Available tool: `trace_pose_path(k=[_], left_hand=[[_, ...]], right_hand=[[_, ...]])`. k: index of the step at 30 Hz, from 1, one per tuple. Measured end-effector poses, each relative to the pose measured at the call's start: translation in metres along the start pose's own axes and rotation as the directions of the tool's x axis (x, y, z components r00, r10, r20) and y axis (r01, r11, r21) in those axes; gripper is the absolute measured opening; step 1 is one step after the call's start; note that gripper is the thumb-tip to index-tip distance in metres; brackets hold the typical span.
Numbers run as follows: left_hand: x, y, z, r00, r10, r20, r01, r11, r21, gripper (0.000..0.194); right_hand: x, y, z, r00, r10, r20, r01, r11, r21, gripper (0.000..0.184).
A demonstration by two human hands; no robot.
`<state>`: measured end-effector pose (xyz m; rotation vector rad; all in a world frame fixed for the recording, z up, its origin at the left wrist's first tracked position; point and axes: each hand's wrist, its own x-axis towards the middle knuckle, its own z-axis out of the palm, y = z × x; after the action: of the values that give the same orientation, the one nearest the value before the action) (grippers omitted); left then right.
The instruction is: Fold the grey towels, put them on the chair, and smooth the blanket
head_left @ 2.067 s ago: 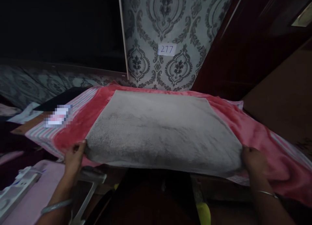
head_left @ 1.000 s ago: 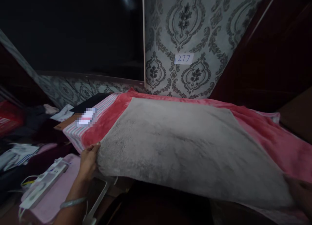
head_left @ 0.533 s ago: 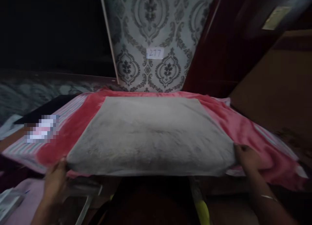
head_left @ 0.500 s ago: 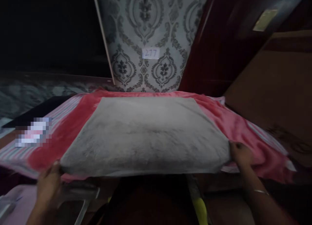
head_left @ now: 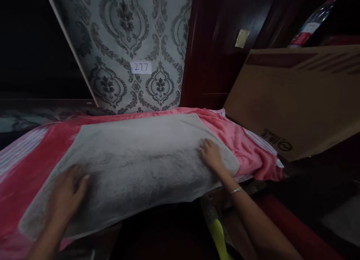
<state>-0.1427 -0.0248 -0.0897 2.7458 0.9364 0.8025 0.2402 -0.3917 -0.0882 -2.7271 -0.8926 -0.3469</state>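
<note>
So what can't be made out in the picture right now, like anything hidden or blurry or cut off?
All in the head view:
Left hand: blur hides exactly where its fingertips meet the gray cloth.
Pink blanket: cut off by the left edge; its middle is under the gray cloth.
Bottle: base hidden behind the cardboard box.
Dark screen: cut off by the left and top edges.

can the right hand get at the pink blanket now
Probably yes: the right hand is over the grey cloth, and the pink blanket shows uncovered past that cloth's right edge, with nothing standing between.
</note>
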Motion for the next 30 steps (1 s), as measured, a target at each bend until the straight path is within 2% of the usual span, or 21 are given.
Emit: trace_pose_path(k=[1,3,5,7,8,11,13,15,17,19,21,23,25,27,30], left_hand=[[0.019,0.014,0.010,1.000,0.012,0.013,-0.012,1.000,-0.006,0.069],[0.050,0.040,0.031,0.986,0.081,0.147,-0.088,0.996,0.036,0.073],[0.070,0.058,0.049,0.957,0.108,0.270,-0.140,0.985,0.105,0.073],[0.078,0.064,0.061,0.940,0.090,0.329,-0.157,0.970,0.184,0.070],[0.079,0.064,0.066,0.937,0.080,0.339,-0.161,0.962,0.219,0.069],[0.077,0.058,0.073,0.943,0.083,0.323,-0.181,0.941,0.287,0.067],[0.075,0.054,0.075,0.945,0.092,0.315,-0.192,0.933,0.304,0.067],[0.075,0.054,0.075,0.944,0.093,0.316,-0.198,0.928,0.317,0.068],[0.075,0.056,0.075,0.944,0.091,0.316,-0.199,0.924,0.328,0.069],[0.075,0.057,0.075,0.946,0.088,0.312,-0.195,0.922,0.334,0.070],[0.075,0.058,0.076,0.947,0.084,0.309,-0.191,0.922,0.337,0.070],[0.074,0.057,0.077,0.949,0.078,0.306,-0.186,0.921,0.343,0.070],[0.074,0.056,0.078,0.951,0.075,0.300,-0.182,0.920,0.347,0.071],[0.074,0.054,0.079,0.952,0.067,0.300,-0.175,0.921,0.349,0.073],[0.075,0.051,0.081,0.950,0.056,0.307,-0.166,0.923,0.347,0.074]], right_hand=[[0.003,-0.023,0.005,0.995,-0.075,0.058,0.074,0.997,0.028,0.056],[0.008,-0.061,0.016,0.957,-0.230,0.176,0.219,0.972,0.083,0.059],[0.013,-0.078,0.025,0.891,-0.373,0.259,0.347,0.927,0.142,0.059],[0.021,-0.069,0.028,0.860,-0.419,0.290,0.389,0.908,0.156,0.058],[0.025,-0.056,0.028,0.873,-0.388,0.296,0.363,0.922,0.138,0.058],[0.038,0.000,0.022,0.948,-0.118,0.296,0.124,0.992,-0.001,0.060],[0.044,0.033,0.018,0.963,0.058,0.262,-0.033,0.995,-0.098,0.060],[0.048,0.051,0.016,0.962,0.151,0.228,-0.116,0.981,-0.157,0.060],[0.050,0.048,0.017,0.955,0.202,0.216,-0.165,0.971,-0.174,0.060],[0.052,0.030,0.022,0.956,0.172,0.238,-0.142,0.980,-0.139,0.060],[0.054,0.005,0.028,0.958,0.017,0.285,-0.001,0.998,-0.055,0.061],[0.059,-0.016,0.035,0.932,-0.178,0.317,0.173,0.984,0.042,0.062],[0.069,-0.026,0.041,0.906,-0.280,0.318,0.260,0.960,0.104,0.062],[0.085,-0.024,0.045,0.906,-0.288,0.309,0.263,0.957,0.123,0.062],[0.119,-0.007,0.050,0.929,-0.203,0.310,0.180,0.978,0.101,0.061]])
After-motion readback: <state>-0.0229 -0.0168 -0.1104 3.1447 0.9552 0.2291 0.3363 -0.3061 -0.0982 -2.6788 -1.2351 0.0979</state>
